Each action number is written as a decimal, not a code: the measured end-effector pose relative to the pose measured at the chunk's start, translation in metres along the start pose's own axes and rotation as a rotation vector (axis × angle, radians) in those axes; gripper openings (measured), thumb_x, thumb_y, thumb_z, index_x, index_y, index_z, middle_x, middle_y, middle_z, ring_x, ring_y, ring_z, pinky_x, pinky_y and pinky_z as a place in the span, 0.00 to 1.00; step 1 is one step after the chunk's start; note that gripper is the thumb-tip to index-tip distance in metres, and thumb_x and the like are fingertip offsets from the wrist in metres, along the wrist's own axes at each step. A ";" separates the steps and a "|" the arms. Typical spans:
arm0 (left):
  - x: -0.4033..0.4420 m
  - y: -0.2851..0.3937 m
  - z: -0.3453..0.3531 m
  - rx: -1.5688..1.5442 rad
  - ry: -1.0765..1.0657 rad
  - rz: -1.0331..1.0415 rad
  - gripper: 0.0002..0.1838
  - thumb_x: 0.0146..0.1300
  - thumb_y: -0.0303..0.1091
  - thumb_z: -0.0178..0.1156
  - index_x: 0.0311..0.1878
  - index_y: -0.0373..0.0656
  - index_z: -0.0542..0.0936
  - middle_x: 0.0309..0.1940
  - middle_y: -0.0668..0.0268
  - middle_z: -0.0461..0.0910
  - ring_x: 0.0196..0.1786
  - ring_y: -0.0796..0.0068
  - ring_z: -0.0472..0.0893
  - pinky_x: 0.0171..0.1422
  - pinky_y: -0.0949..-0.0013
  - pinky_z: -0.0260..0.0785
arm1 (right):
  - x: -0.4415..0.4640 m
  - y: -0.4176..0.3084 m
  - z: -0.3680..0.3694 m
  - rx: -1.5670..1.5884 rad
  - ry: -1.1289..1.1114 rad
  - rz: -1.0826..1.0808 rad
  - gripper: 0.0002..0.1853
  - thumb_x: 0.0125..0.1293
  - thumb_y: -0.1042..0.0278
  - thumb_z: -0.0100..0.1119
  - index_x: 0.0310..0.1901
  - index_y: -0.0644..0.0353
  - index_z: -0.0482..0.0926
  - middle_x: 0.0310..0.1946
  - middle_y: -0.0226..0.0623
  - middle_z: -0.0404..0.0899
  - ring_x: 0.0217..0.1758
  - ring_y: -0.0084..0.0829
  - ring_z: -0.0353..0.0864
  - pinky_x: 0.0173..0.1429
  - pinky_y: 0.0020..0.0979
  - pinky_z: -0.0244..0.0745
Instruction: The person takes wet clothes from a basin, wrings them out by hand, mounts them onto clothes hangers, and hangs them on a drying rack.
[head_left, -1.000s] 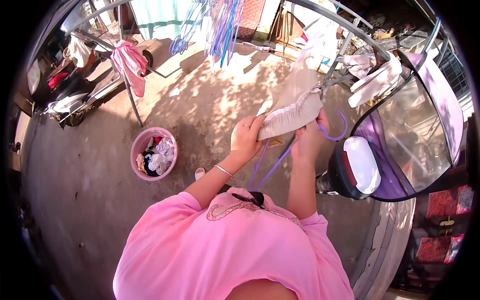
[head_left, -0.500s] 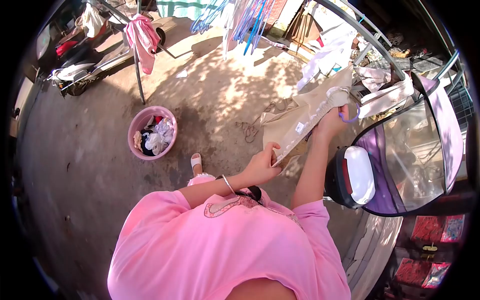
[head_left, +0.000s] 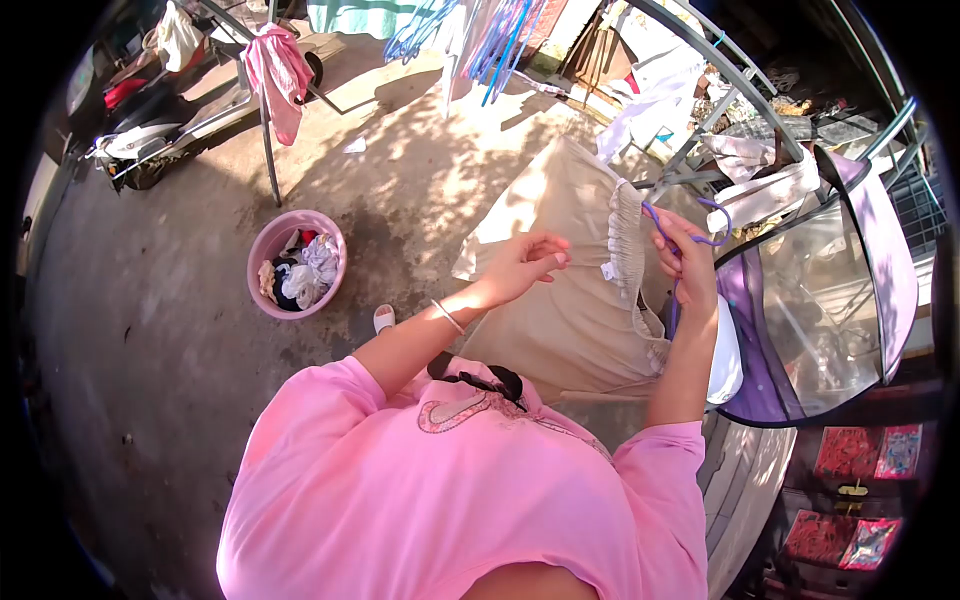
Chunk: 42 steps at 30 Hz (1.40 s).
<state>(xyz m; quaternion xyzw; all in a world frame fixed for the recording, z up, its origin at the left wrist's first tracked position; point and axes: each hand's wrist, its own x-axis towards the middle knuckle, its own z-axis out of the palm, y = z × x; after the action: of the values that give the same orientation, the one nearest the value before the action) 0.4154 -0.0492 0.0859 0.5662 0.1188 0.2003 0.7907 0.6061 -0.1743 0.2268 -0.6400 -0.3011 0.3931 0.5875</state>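
As the head view shows, your beige garment (head_left: 560, 335) hangs spread right of the frame's centre, its gathered edge (head_left: 627, 235) running from upper middle down to lower right. That edge is the line to read — it passes between your two hands and lies nearer the right.

Your right hand (head_left: 688, 262), just right of the gathered edge, is closed around a purple hanger (head_left: 729, 222), whose hook curves toward the right; whether its lower part enters the garment cannot be told. Your left hand (head_left: 527, 265) is loosely parted, thumb apart from fingers, with no cloth visible between them. It overlaps the garment's left part, though contact is uncertain, and the gathered edge lies to its right.

To the left, bare ground (head_left: 400, 240) stretches as far as the pink basin (head_left: 262, 245) holding clothes. To the right, room is tighter: a white-topped box (head_left: 727, 365) and a purple-edged cover (head_left: 825, 310) stand close by your right forearm, while a metal frame (head_left: 752, 72) arches across the upper right.
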 end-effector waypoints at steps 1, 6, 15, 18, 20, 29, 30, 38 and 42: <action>0.013 0.006 -0.014 0.061 0.162 0.142 0.19 0.65 0.35 0.56 0.58 0.41 0.71 0.49 0.64 0.75 0.53 0.74 0.74 0.54 0.67 0.71 | -0.009 -0.006 -0.001 -0.089 -0.041 -0.020 0.15 0.65 0.71 0.52 0.51 0.67 0.76 0.20 0.23 0.67 0.12 0.08 0.52 0.14 0.14 0.42; 0.053 0.032 -0.086 0.528 0.556 0.450 0.23 0.69 0.51 0.45 0.48 0.39 0.76 0.44 0.58 0.74 0.49 0.68 0.74 0.56 0.67 0.63 | -0.044 -0.027 0.002 -0.174 -0.051 -0.061 0.13 0.61 0.71 0.57 0.47 0.66 0.79 0.18 0.22 0.68 0.13 0.07 0.52 0.16 0.14 0.43; -0.006 0.109 -0.090 0.187 0.188 0.391 0.08 0.63 0.34 0.59 0.34 0.38 0.78 0.29 0.76 0.69 0.26 0.88 0.67 0.28 0.82 0.59 | -0.054 -0.036 -0.008 -0.296 -0.076 -0.106 0.11 0.60 0.73 0.58 0.43 0.68 0.80 0.17 0.27 0.71 0.13 0.10 0.58 0.16 0.15 0.47; -0.011 0.103 -0.112 0.266 0.174 0.463 0.16 0.58 0.33 0.64 0.47 0.39 0.75 0.38 0.72 0.72 0.40 0.84 0.72 0.44 0.78 0.64 | -0.044 -0.023 -0.013 -0.247 -0.025 -0.153 0.11 0.59 0.73 0.60 0.43 0.68 0.80 0.17 0.27 0.72 0.12 0.10 0.58 0.16 0.15 0.48; -0.015 0.108 -0.111 0.400 0.187 0.493 0.26 0.60 0.34 0.59 0.60 0.41 0.65 0.53 0.66 0.68 0.54 0.75 0.69 0.61 0.68 0.62 | -0.046 -0.020 -0.005 -0.154 -0.075 -0.253 0.11 0.59 0.72 0.60 0.42 0.67 0.81 0.18 0.27 0.73 0.13 0.10 0.59 0.16 0.15 0.48; -0.009 0.128 -0.047 1.229 0.175 0.771 0.13 0.55 0.41 0.64 0.38 0.42 0.80 0.29 0.63 0.76 0.30 0.61 0.77 0.34 0.65 0.68 | -0.021 -0.040 0.061 -0.272 -0.233 -0.223 0.12 0.60 0.71 0.58 0.45 0.62 0.81 0.22 0.24 0.75 0.19 0.09 0.62 0.22 0.14 0.53; -0.007 0.129 -0.045 1.162 0.224 0.838 0.12 0.54 0.40 0.64 0.36 0.42 0.80 0.27 0.63 0.75 0.26 0.62 0.77 0.29 0.66 0.68 | -0.014 -0.038 0.059 -0.282 -0.264 -0.207 0.14 0.61 0.70 0.56 0.48 0.61 0.78 0.23 0.25 0.75 0.20 0.09 0.62 0.22 0.15 0.53; 0.000 0.142 -0.020 1.154 0.115 0.830 0.12 0.53 0.42 0.66 0.38 0.47 0.81 0.26 0.65 0.77 0.25 0.65 0.77 0.27 0.68 0.66 | -0.014 -0.048 0.061 -0.358 -0.352 -0.330 0.17 0.61 0.68 0.59 0.51 0.60 0.73 0.33 0.30 0.77 0.28 0.16 0.71 0.35 0.18 0.65; 0.004 0.138 -0.048 0.997 0.199 0.830 0.09 0.55 0.27 0.65 0.39 0.39 0.80 0.26 0.64 0.76 0.25 0.75 0.75 0.31 0.76 0.65 | -0.026 -0.046 0.005 -0.917 -0.257 -0.635 0.20 0.57 0.66 0.64 0.51 0.60 0.74 0.41 0.31 0.76 0.40 0.27 0.76 0.48 0.30 0.69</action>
<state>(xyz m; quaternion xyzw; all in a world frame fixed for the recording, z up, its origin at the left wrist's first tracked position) 0.3737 0.0322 0.2006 0.8424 0.0418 0.4613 0.2755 0.5920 -0.1876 0.2764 -0.6548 -0.6873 0.1011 0.2976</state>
